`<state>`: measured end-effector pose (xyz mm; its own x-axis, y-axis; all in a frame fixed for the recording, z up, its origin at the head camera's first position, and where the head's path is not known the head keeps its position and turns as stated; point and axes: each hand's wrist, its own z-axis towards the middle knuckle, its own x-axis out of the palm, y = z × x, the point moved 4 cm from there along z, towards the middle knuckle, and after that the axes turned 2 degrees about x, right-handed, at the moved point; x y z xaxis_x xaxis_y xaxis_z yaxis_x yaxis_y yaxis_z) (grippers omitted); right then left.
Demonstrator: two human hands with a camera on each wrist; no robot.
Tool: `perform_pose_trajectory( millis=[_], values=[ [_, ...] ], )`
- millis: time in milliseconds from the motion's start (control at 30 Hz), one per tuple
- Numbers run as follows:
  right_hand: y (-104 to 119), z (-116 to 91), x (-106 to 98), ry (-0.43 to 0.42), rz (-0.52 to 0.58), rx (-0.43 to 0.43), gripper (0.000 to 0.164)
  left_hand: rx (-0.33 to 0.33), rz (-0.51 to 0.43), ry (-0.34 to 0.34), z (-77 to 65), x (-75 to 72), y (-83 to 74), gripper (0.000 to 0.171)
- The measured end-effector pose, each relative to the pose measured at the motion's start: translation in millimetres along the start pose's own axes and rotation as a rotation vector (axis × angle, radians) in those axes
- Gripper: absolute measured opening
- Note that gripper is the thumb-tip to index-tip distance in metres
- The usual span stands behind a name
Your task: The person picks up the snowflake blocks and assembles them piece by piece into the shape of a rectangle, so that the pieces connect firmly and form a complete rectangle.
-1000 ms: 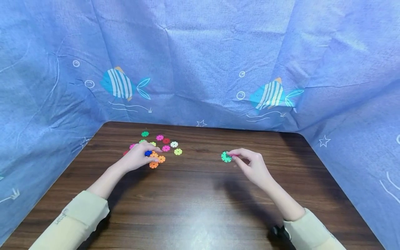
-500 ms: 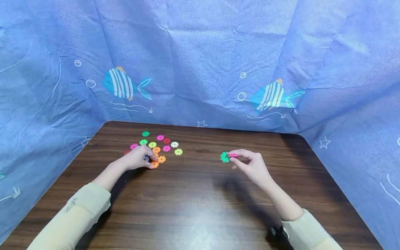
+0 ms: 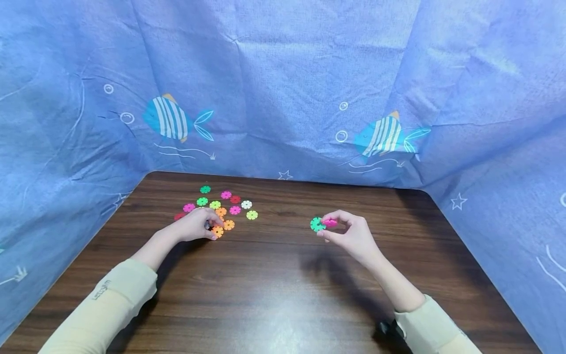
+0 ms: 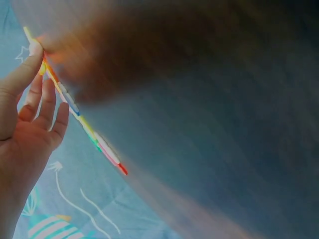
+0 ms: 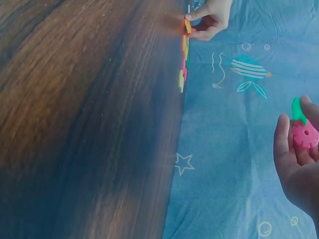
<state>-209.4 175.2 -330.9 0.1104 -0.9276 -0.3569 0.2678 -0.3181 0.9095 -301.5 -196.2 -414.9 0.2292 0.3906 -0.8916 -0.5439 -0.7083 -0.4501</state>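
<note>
Over the near side of a scatter of notched plastic discs, my left hand pinches an orange notched disc between thumb and fingers. The right wrist view also shows this orange disc at those fingertips. Under the left palm, a dark blue disc is partly covered. Raised above the right half of the table, my right hand holds a green notched disc joined at an angle to a pink notched disc. In the right wrist view, the pink disc lies against the fingers, with the green one by the thumb.
Several loose discs lie flat around the left hand, among them a white disc, a yellow disc and a dark green disc. The brown wooden table ends at a blue fish-print curtain behind and at both sides.
My left hand has come down onto the orange disc and closed its fingertips on it. The right hand has shifted slightly left, its thumb lower, and more of the pink disc shows.
</note>
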Motion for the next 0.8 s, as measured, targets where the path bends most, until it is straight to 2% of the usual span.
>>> perform_pose_trajectory(
  millis=[167, 300, 533, 733, 800],
  values=[
    [3, -1, 1, 0.003, -0.084, -0.094, 0.023, 0.043, -0.030, -0.013, -0.4, -1.3, -5.6, 0.024],
    [3, 0, 3, 0.017, -0.083, -0.134, 0.022, 0.055, -0.044, -0.016, -1.4, -3.2, -8.8, 0.023],
    [6, 3, 6, 0.028, -0.147, -0.192, 0.025, -0.006, -0.087, 0.003, -1.8, -9.0, -12.9, 0.020],
    [-19, 13, 5, 0.023, -0.198, -0.234, 0.039, 0.012, -0.104, -0.080, 0.2, -18.8, -27.2, 0.024],
    [-19, 14, 6, 0.021, -0.221, -0.260, 0.042, 0.004, -0.110, -0.119, 1.4, -22.7, -34.0, 0.024]
  ],
)
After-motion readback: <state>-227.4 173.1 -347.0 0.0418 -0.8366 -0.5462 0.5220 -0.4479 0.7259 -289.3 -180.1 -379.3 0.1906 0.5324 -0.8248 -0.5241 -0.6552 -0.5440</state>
